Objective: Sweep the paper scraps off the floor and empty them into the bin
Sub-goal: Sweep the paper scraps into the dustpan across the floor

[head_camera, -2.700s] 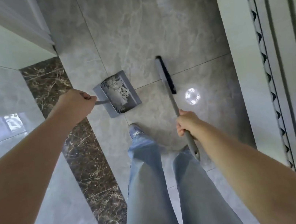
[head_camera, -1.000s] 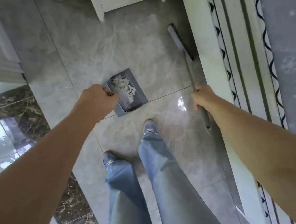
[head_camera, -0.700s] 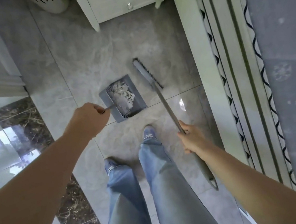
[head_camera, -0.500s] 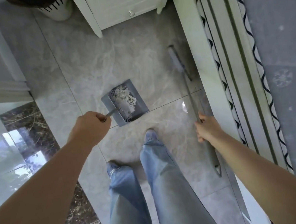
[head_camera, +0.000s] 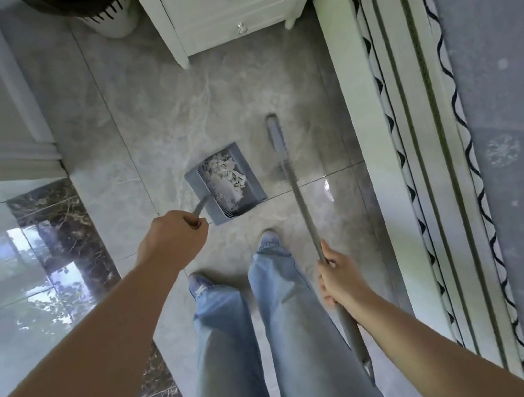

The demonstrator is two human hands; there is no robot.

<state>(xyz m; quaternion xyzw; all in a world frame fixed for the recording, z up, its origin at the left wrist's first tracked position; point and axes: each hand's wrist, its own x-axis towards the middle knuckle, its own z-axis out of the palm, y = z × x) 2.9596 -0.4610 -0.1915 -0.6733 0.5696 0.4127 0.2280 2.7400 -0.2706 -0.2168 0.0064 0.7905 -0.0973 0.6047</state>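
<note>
Closer now: white slotted bin (head_camera: 111,15) at upper left. Left hand (head_camera: 171,240) grips grey plastic dustpan (head_camera: 226,183) holding paper scraps (head_camera: 225,176); right hand (head_camera: 338,275) grips grey broom (head_camera: 291,173). Keep pan level.

We see the left hand (head_camera: 172,242) gripping the handle of a dustpan (head_camera: 252,179) full of paper scraps (head_camera: 225,178), the right hand (head_camera: 337,277) gripping the broom (head_camera: 291,173).

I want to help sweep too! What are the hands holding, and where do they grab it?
The left hand grips the dustpan by the end of its handle. The right hand grips the broom partway along its long handle.
</note>
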